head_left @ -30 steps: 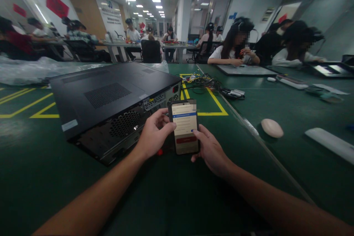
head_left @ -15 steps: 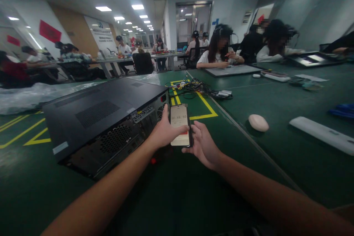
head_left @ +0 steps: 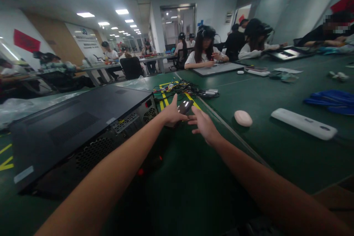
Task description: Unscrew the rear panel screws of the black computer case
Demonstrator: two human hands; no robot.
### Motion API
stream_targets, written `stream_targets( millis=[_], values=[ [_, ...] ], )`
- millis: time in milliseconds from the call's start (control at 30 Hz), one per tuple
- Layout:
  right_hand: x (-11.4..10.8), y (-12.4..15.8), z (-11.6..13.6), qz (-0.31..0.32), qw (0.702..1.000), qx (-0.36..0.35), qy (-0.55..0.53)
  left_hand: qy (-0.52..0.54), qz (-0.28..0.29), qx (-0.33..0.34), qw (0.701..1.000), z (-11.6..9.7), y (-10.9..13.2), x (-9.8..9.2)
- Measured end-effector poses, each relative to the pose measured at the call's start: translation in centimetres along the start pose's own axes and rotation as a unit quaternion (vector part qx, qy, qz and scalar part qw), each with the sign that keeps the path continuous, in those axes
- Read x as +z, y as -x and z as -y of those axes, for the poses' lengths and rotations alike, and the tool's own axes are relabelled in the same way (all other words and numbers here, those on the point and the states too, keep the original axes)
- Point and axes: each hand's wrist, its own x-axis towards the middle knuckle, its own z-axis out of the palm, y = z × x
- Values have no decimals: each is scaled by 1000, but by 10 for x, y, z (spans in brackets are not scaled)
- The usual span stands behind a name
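My left hand (head_left: 170,113) grips a dark smartphone (head_left: 184,106), holding it low and tilted almost flat over the green table (head_left: 193,177). My right hand (head_left: 203,125) hovers just right of the phone with its fingers spread and nothing in it. A black desktop computer case (head_left: 80,125) lies on its side to the left, its rear panel facing my arms.
A tangle of cables (head_left: 179,88) lies beyond the phone inside yellow floor-style markings. A pink oval object (head_left: 243,118) and a white bar-shaped device (head_left: 303,123) rest on the right. Blue cloth (head_left: 330,100) lies farther right. Several people sit at tables behind.
The phone has moved away from me and tipped down flat, its screen no longer facing me. My right hand let go of it and opened. The view swung rightward.
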Motion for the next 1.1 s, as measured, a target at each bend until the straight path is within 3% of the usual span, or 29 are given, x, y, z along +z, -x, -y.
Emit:
stream_targets(
  millis=[133,267,467,633,800,900,967,1033,1100],
  values=[
    [-16,-10,6,-111,988,-96,44,-115,52,21,992,-9,-25,5],
    [-22,-11,11,-125,987,-96,21,-162,88,64,981,-10,-55,12],
    [-24,-13,12,-129,987,-96,6,-141,146,115,972,0,-95,23],
    [-29,-14,17,-154,983,-99,2,-146,192,114,964,2,-101,24],
    [-28,-13,19,-152,984,-89,6,-152,189,114,963,-4,-90,16],
    [-25,-9,15,-118,984,-123,49,-178,183,124,959,-15,-83,-4],
    [-19,0,10,-64,976,-173,115,-178,142,161,960,-26,-81,-30],
    [-8,13,3,19,950,-230,209,-194,97,199,956,-37,-78,-65],
    [6,30,-4,133,896,-284,313,-233,64,229,943,-45,-70,-106]
  ],
)
